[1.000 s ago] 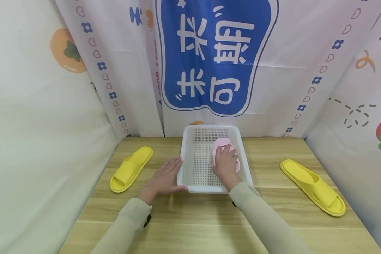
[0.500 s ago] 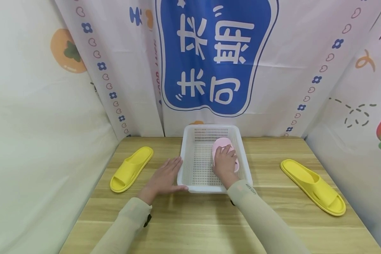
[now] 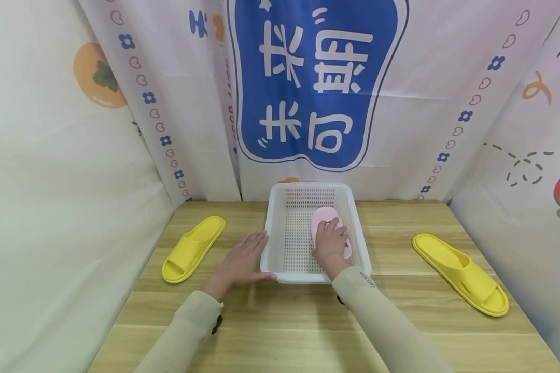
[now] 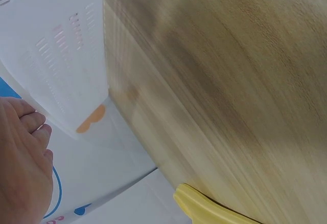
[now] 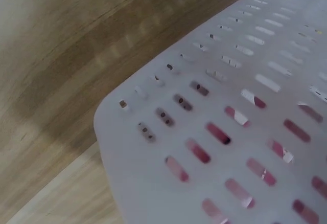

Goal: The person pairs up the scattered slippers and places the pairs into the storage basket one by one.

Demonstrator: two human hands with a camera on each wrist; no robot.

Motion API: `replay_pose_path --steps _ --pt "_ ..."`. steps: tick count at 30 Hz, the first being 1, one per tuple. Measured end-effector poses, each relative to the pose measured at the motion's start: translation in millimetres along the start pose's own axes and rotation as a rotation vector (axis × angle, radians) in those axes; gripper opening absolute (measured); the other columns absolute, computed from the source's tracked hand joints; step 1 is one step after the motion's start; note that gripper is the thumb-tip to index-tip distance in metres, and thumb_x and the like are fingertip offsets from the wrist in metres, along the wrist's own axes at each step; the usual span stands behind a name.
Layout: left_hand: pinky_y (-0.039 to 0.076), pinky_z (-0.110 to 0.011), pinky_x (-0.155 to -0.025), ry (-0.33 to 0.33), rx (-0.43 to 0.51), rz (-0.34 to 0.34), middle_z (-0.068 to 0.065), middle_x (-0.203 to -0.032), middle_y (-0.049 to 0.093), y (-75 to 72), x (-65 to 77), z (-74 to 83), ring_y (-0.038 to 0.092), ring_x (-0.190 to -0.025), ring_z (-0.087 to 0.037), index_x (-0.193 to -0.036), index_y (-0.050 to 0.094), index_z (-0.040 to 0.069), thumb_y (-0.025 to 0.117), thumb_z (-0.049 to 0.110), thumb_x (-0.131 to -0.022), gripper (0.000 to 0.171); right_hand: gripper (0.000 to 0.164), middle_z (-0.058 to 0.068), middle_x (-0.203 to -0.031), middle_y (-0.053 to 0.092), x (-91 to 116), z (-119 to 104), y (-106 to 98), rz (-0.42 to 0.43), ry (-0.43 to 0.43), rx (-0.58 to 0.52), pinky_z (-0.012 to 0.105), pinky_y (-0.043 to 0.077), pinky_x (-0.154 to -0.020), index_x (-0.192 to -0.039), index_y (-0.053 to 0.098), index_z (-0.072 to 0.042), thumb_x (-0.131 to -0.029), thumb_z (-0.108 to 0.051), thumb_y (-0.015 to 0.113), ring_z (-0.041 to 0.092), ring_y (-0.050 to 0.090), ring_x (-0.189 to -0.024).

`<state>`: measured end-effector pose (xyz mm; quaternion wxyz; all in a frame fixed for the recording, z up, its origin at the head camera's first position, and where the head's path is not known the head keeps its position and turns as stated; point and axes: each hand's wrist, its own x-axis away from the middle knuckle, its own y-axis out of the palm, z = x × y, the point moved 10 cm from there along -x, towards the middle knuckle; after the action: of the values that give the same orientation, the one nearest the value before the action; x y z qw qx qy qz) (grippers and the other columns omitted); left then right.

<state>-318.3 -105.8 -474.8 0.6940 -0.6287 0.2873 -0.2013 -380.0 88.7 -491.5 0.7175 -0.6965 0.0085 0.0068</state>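
Note:
A white slotted plastic basket (image 3: 298, 278) stands at the back middle of the wooden table. Inside it, along the right wall, lies a pink slipper (image 3: 324, 213). My right hand (image 3: 331, 243) reaches in over the near wall and grips the slipper, covering much of its middle. Through the slots of the basket wall (image 5: 138, 183), the right wrist view shows patches of pink. My left hand (image 3: 242, 261) is spread at the basket's near left corner, fingertips at the left rim and thumb along the front rim. In the left wrist view its fingers (image 4: 36, 121) lie against the basket wall.
One yellow slipper (image 3: 193, 248) lies on the table to the left of the basket. Another yellow slipper (image 3: 462, 274) lies toward the right edge. A printed cloth (image 3: 205, 155) hangs close behind the basket, with more cloth at both sides.
The pink slipper has shifted slightly toward me inside the basket, with my right hand on it. My left hand and the basket have stayed in place.

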Motion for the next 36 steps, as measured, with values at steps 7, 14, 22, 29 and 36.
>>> replay_pose_path --steps 7,14,22,29,36 --pt "0.013 -0.043 -0.118 0.0 0.008 0.012 -0.02 -0.157 0.022 -1.4 -0.2 0.3 0.021 -0.144 -0.033 -0.15 0.025 -0.005 0.042 0.082 -0.08 0.114 0.1 0.041 -0.145 0.024 -1.2 1.5 0.9 -0.015 0.008 -0.008 0.063 0.039 -0.099 -0.144 0.029 0.007 -0.076 -0.046 0.079 0.061 0.039 -0.121" --pt "0.011 -0.043 -0.118 -0.008 0.014 0.0 -0.019 -0.157 0.021 -0.1 -0.5 -0.7 0.02 -0.144 -0.032 -0.151 0.023 -0.004 0.042 0.083 -0.079 0.115 0.103 0.04 -0.146 0.023 -1.5 2.5 3.2 -0.039 0.023 -0.013 0.063 0.039 -0.099 -0.146 0.028 0.007 -0.075 -0.047 0.079 0.059 0.036 -0.124" --pt "0.011 -0.043 -0.118 -0.013 0.022 -0.012 -0.019 -0.157 0.02 0.2 0.1 -0.5 0.018 -0.145 -0.032 -0.151 0.023 -0.004 0.042 0.083 -0.079 0.115 0.109 0.038 -0.149 0.018 -1.0 3.5 7.5 -0.073 0.034 -0.011 0.062 0.039 -0.098 -0.148 0.024 0.006 -0.073 -0.051 0.08 0.057 0.031 -0.129" --pt "0.012 -0.044 -0.118 -0.01 0.018 -0.012 -0.02 -0.157 0.02 -0.3 0.5 0.6 0.019 -0.145 -0.033 -0.151 0.022 -0.005 0.042 0.082 -0.08 0.114 0.111 0.037 -0.15 0.017 -0.7 4.0 9.1 -0.079 0.036 -0.017 0.063 0.039 -0.098 -0.149 0.023 0.006 -0.072 -0.052 0.08 0.057 0.029 -0.13" --pt "0.013 -0.046 -0.117 -0.002 0.026 0.0 -0.02 -0.157 0.021 -2.6 0.3 1.5 0.021 -0.143 -0.035 -0.15 0.023 -0.005 0.044 0.081 -0.08 0.113 0.112 0.035 -0.152 0.014 -1.1 4.4 9.0 -0.083 0.042 -0.013 0.064 0.037 -0.099 -0.151 0.021 0.005 -0.074 -0.053 0.078 0.055 0.027 -0.133"
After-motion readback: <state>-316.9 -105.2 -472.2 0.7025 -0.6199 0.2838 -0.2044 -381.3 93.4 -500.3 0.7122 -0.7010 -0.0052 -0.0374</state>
